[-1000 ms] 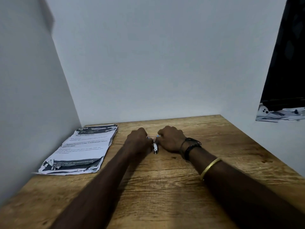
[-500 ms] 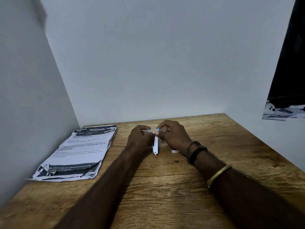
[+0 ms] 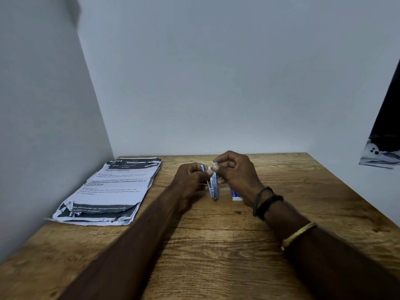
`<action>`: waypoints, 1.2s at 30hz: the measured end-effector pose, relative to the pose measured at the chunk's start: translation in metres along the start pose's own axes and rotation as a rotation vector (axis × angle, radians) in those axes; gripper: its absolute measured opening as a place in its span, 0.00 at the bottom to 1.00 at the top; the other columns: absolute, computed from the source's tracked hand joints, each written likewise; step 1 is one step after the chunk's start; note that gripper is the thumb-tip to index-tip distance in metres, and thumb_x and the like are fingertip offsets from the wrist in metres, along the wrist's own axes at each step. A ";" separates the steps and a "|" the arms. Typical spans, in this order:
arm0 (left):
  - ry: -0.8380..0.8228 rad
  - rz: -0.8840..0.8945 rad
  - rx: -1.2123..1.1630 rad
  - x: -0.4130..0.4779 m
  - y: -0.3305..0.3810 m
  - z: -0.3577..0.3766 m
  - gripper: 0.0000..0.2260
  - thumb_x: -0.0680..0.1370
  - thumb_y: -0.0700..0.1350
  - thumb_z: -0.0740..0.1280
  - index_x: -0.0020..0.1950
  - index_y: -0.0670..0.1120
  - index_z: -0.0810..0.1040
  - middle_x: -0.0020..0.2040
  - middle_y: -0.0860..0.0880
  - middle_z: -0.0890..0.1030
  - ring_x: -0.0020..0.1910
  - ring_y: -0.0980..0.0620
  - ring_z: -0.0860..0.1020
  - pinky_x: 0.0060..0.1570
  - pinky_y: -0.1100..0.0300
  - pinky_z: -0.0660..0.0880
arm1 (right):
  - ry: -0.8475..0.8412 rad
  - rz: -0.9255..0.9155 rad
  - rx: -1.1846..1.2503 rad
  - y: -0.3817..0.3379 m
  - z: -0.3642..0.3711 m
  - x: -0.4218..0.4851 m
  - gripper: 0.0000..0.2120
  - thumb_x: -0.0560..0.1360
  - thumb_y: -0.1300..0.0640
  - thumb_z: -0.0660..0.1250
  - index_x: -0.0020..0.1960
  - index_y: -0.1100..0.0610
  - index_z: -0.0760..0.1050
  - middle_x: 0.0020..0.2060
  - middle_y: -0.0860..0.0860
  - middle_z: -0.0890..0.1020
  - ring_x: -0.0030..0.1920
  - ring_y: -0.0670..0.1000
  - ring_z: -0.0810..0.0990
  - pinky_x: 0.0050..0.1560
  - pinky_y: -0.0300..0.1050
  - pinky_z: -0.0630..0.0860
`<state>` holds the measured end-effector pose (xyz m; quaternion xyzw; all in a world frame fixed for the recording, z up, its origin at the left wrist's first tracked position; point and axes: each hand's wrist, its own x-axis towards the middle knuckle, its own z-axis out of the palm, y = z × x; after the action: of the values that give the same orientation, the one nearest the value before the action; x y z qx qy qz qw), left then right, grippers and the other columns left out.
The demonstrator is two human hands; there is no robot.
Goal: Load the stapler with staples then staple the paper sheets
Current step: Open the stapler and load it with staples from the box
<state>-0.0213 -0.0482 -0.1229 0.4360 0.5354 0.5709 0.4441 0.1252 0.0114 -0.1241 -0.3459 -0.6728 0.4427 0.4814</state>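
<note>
A small silver stapler (image 3: 213, 187) with blue trim stands almost upright between my hands, its lower end close to the wooden table (image 3: 216, 245). My left hand (image 3: 191, 180) grips its left side. My right hand (image 3: 236, 172) pinches a thin blue-tipped piece at the stapler's top. A small blue and white staple box (image 3: 236, 194) lies on the table, partly hidden behind my right wrist. The stack of printed paper sheets (image 3: 112, 189) lies flat at the left, apart from both hands.
White walls close the table in at the left and the back. A dark object with a printed picture (image 3: 383, 152) hangs past the table's right edge. The paper stack's near edge is crumpled.
Both hands have lifted the stapler off the table and turned it upright. The staple box has come into view behind my right wrist.
</note>
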 end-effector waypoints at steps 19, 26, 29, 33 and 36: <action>0.103 0.009 -0.204 0.000 0.011 -0.001 0.04 0.80 0.37 0.68 0.50 0.37 0.81 0.38 0.42 0.82 0.35 0.48 0.81 0.36 0.59 0.82 | 0.213 -0.050 0.082 -0.004 0.013 0.002 0.04 0.76 0.65 0.72 0.50 0.59 0.81 0.45 0.58 0.85 0.43 0.56 0.86 0.37 0.48 0.84; 0.318 -0.071 -0.525 0.008 0.008 -0.013 0.08 0.81 0.38 0.67 0.42 0.44 0.79 0.39 0.47 0.82 0.40 0.51 0.81 0.47 0.55 0.80 | 0.127 0.021 0.413 -0.006 -0.003 0.002 0.08 0.76 0.67 0.71 0.55 0.61 0.79 0.45 0.59 0.85 0.48 0.58 0.87 0.47 0.52 0.85; 0.323 -0.119 -0.684 0.010 0.012 -0.019 0.05 0.84 0.40 0.63 0.52 0.42 0.78 0.50 0.45 0.82 0.49 0.50 0.81 0.51 0.50 0.78 | 0.079 -0.024 0.335 -0.006 -0.003 -0.002 0.06 0.72 0.69 0.74 0.47 0.62 0.82 0.43 0.58 0.84 0.48 0.62 0.86 0.50 0.56 0.85; 0.314 -0.200 -0.724 0.010 0.011 -0.019 0.08 0.85 0.36 0.57 0.52 0.42 0.74 0.65 0.41 0.79 0.65 0.43 0.79 0.66 0.38 0.73 | -0.074 -0.136 0.019 -0.006 0.010 -0.013 0.07 0.66 0.67 0.78 0.41 0.59 0.82 0.40 0.57 0.87 0.39 0.53 0.85 0.44 0.54 0.83; 0.369 -0.211 -0.730 0.012 0.010 -0.019 0.16 0.84 0.30 0.50 0.67 0.33 0.71 0.72 0.35 0.74 0.72 0.38 0.73 0.71 0.40 0.70 | -0.152 -0.251 -0.153 -0.011 0.015 -0.017 0.08 0.63 0.64 0.78 0.39 0.58 0.81 0.40 0.53 0.86 0.41 0.52 0.85 0.45 0.51 0.83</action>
<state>-0.0425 -0.0413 -0.1136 0.0832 0.4105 0.7429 0.5222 0.1159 -0.0112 -0.1220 -0.2604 -0.7769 0.3516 0.4528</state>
